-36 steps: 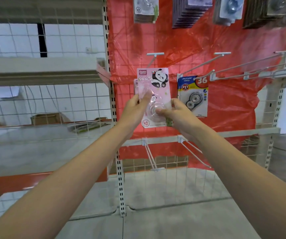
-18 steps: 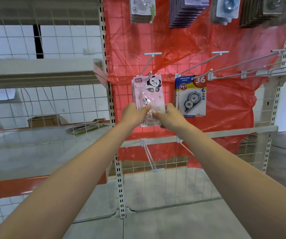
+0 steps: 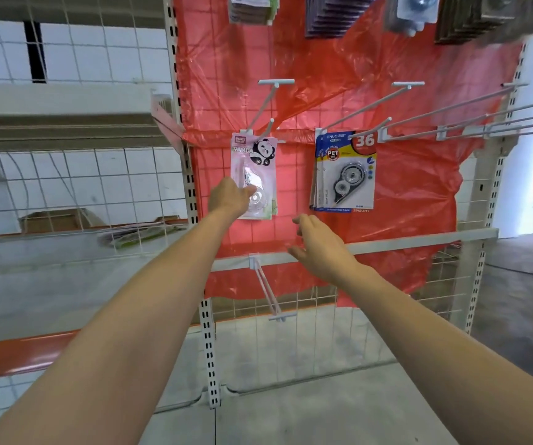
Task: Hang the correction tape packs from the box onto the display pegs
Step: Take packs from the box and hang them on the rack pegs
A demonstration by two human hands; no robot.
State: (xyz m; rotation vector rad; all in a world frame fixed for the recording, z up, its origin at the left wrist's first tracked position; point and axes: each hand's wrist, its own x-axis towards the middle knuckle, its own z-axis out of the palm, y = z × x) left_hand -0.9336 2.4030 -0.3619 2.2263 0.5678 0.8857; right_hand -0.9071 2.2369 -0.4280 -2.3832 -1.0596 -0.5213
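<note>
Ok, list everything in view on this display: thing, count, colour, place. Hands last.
pink panda packs: a small stack, count unclear, pink, hanging on the left peg
blue packs: a few, count unclear, blue and yellow, hanging on the next peg to the right
bare pegs: several, white, jutting out along the right of the upper rail
lower peg: one, white, bare, on the lower rail
red sheet: one, red plastic, behind the wire grid
upper packs: several stacks, blurred, along the top edge
cardboard box: one, brown, behind the left mesh
left hand: touches the front pink pack
right hand: open, empty, below the packs
</note>
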